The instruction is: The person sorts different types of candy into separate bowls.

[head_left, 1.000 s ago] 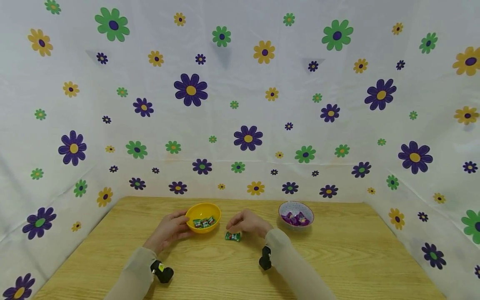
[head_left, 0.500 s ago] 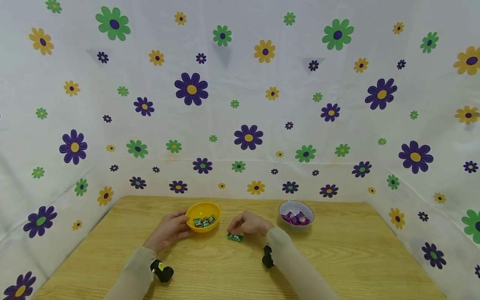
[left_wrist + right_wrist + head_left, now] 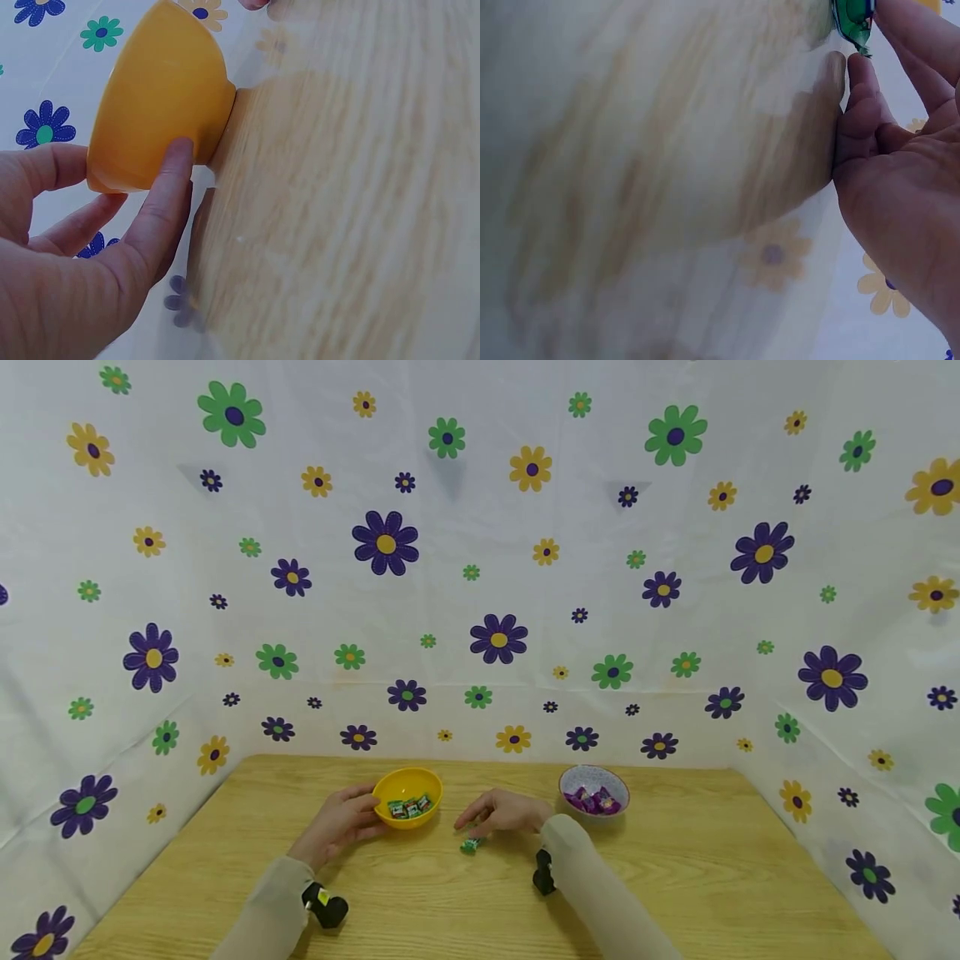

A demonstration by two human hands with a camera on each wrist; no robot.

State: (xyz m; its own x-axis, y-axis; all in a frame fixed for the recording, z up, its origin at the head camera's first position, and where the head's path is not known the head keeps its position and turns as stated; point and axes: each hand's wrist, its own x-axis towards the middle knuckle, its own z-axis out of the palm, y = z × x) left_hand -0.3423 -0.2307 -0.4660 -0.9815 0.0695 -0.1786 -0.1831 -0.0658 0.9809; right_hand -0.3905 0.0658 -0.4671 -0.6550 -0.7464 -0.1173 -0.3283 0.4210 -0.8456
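Note:
My left hand holds the yellow bowl at its left side. In the left wrist view a finger is at the bowl's rim and another digit lies along its outer wall. Several green-wrapped candies lie inside the bowl. To its right, my right hand bends low over the table and pinches another green-wrapped candy, partly hidden by the fingers. In the right wrist view this candy shows at the top edge by the fingertips, with the lower fingers curled against the table.
A speckled white bowl with a reddish rim stands right of my right hand, with purple-wrapped candies in it. The wooden table ends at a flower-printed white sheet behind and at both sides.
My right hand has come down onto the loose green candy and shifted slightly right; the candy has turned and sits more under the fingers. My left hand and the yellow bowl stay put.

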